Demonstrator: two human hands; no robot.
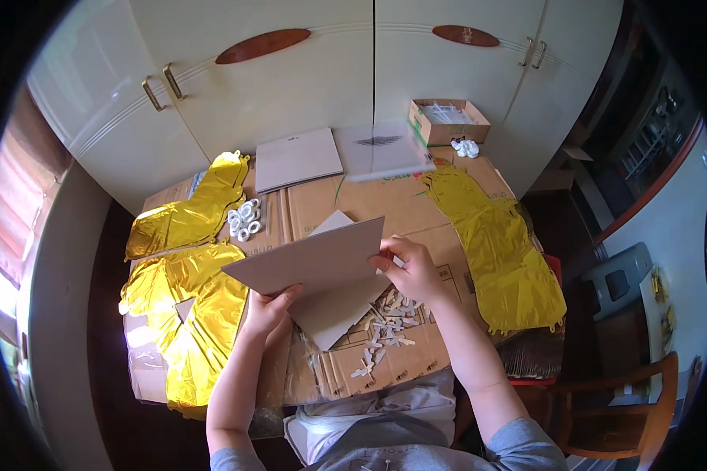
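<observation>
One grey board [314,253] is held tilted above the cardboard sheeting [408,212]. Left hand [269,310]: fingers clamped on its lower edge. Right hand [408,271]: fingertips at its right edge; whether clamped cannot be determined. Rear: one open box [457,135], four door handles [152,93].

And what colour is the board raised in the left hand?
The board shows a plain greyish brown on its visible face, best seen in the head view.
</observation>
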